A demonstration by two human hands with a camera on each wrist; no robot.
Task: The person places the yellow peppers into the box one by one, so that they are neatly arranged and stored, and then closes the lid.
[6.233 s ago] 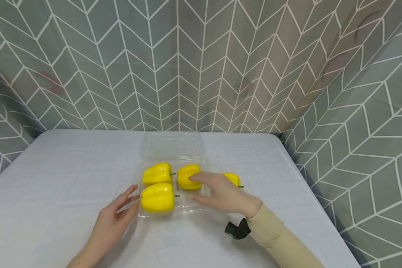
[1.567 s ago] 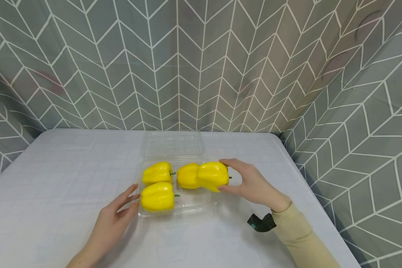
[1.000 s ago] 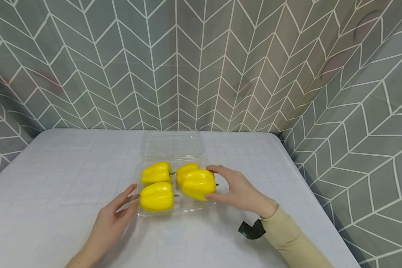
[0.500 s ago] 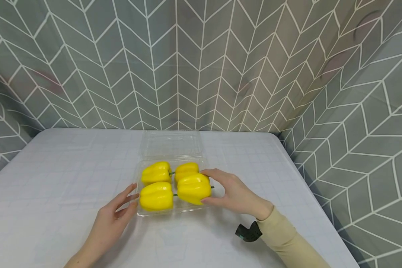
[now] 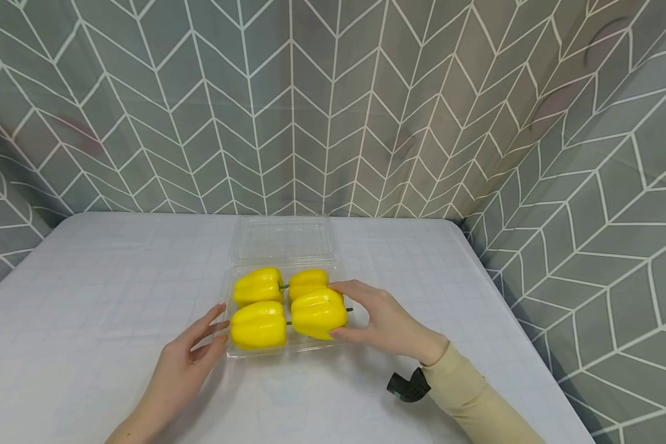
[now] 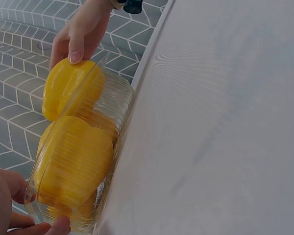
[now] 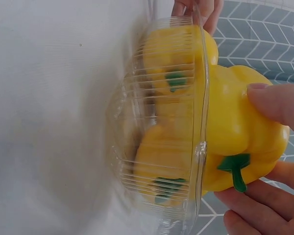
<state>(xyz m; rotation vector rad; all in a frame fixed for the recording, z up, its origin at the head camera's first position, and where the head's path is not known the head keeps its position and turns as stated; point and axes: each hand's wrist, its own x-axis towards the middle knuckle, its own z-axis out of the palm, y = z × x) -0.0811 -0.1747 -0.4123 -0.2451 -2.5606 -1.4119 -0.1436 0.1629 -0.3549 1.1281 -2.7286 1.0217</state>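
My right hand [image 5: 380, 320] grips a yellow bell pepper [image 5: 317, 313], its green stem pointing right. In the right wrist view this held pepper [image 7: 245, 122] sits above the rim of the clear plastic clamshell container [image 7: 201, 161], thumb on one side and fingers on the other. Three more yellow peppers lie inside: front left [image 5: 258, 325], back left [image 5: 257, 287] and back right [image 5: 308, 282], the last partly hidden by the held one. My left hand [image 5: 185, 357] holds the container's left side with its fingertips at the wall; in the left wrist view its fingertips [image 6: 59, 225] touch the plastic.
The container's lid [image 5: 285, 239] lies folded back behind it. A white cloth covers the table [image 5: 116, 277]. Grey curtains [image 5: 311, 111] with white chevron lines stand behind and at the sides. A black device [image 5: 409, 385] hangs by the right wrist.
Earlier my right hand was over the back right pepper, with another outside at right. It then brought that pepper left and forward to the front right; the left hand has stayed put.
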